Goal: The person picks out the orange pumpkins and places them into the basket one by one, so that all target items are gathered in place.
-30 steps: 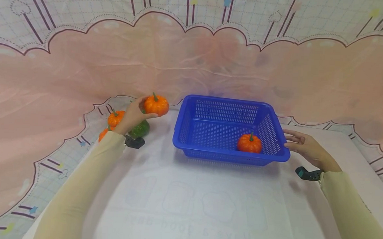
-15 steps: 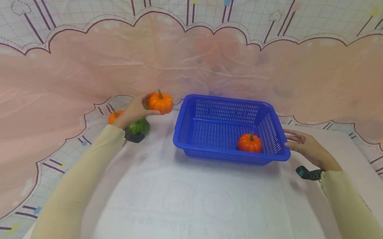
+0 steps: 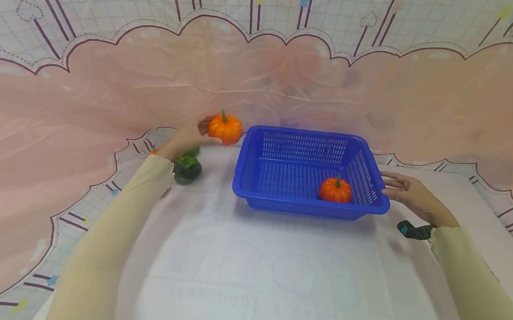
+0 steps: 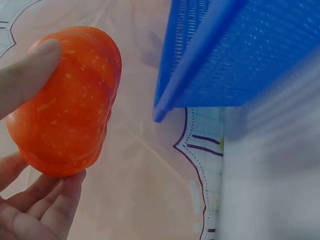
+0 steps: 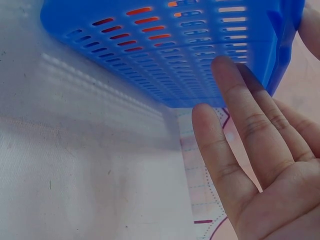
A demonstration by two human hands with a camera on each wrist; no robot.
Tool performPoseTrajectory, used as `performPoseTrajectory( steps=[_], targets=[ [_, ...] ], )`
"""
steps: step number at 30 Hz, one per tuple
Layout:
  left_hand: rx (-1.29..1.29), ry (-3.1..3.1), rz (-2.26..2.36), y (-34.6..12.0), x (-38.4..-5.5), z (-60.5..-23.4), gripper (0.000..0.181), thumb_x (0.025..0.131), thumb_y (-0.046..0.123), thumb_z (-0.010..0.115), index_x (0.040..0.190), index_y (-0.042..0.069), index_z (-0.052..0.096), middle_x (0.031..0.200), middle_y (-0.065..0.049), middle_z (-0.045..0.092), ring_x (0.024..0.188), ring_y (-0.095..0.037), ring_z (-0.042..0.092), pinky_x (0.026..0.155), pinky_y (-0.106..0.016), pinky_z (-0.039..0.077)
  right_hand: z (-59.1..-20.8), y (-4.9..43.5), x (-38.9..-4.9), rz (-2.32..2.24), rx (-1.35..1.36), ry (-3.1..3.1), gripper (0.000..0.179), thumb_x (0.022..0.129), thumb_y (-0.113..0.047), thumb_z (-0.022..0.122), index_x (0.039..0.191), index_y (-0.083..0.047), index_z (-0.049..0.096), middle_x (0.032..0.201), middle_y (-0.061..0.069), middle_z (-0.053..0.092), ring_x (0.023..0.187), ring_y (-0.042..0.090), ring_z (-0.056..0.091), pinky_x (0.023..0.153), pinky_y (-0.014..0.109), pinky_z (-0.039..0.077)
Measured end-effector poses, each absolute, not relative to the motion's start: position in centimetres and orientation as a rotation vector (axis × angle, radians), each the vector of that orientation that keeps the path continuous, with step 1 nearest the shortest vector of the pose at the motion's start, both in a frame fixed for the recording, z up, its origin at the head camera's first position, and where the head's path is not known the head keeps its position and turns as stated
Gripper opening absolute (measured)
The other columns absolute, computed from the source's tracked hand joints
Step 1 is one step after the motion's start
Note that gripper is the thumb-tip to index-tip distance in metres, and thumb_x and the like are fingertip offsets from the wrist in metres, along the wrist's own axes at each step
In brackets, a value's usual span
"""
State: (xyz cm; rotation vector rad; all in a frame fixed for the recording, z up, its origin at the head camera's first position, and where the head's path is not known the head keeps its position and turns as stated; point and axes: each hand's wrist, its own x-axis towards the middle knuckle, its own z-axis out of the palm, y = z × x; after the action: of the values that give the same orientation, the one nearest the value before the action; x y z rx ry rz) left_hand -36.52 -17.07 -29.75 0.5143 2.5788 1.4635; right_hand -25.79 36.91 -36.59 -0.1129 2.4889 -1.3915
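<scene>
An orange pumpkin (image 3: 225, 129) sits left of centre in the upper half of the head view, its green stem up, just beside the blue basket's (image 3: 289, 201) far left corner. The left hand (image 3: 189, 138) grips it; the left wrist view, where no stem shows, reveals the thumb (image 4: 42, 67) laid across yellow-flecked skin and fingertips (image 4: 74, 185) set against the lower edge. A redder pumpkin (image 3: 335, 190) lies in the basket's near right corner; the right wrist view shows only orange patches through the slots. The right hand (image 3: 417, 200) is at the basket's right end, fingers extended and spread in its own wrist view; whether they touch cannot be told. A dark green gourd (image 3: 188, 169) stands at centre left of the head view, partly behind the left sleeve (image 3: 118, 220).
</scene>
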Motion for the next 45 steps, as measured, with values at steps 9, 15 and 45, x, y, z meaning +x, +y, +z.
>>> performPoseTrajectory(
  steps=[9,15,45],
  targets=[
    [0.595,2.550,1.457,-16.0,-37.9,-29.8,0.079,0.082,0.018,0.073,0.147,0.012,0.029,0.153,-0.009,0.031,0.139,-0.029,0.034,0.116,-0.043,0.028,-36.7,37.2,-26.0,-1.401,-0.126,2.490,0.074,0.093,-0.028,0.059,0.150,-0.005,0.017,0.148,0.021,0.033,0.094,-0.018,0.050,0.106,0.065,0.028],
    [0.618,2.529,1.464,-14.7,-38.1,-29.4,0.079,0.082,0.018,0.073,0.147,0.014,0.030,0.151,-0.009,0.034,0.138,-0.028,0.036,0.115,-0.043,0.031,-36.7,37.3,-26.0,-1.404,-0.133,2.491,0.074,0.093,-0.027,0.058,0.150,-0.005,0.017,0.148,0.020,0.035,0.094,-0.018,0.050,0.106,0.065,0.028],
    [0.788,2.519,1.378,-7.1,-39.3,-29.9,0.080,0.078,0.016,0.075,0.146,0.013,0.033,0.147,-0.009,0.041,0.136,-0.028,0.039,0.113,-0.042,0.034,-36.1,37.3,-25.7,-1.448,-0.160,2.443,0.074,0.093,-0.025,0.058,0.149,-0.002,0.016,0.113,-0.025,0.051,0.094,-0.016,0.054,0.107,0.066,0.023]
  ],
)
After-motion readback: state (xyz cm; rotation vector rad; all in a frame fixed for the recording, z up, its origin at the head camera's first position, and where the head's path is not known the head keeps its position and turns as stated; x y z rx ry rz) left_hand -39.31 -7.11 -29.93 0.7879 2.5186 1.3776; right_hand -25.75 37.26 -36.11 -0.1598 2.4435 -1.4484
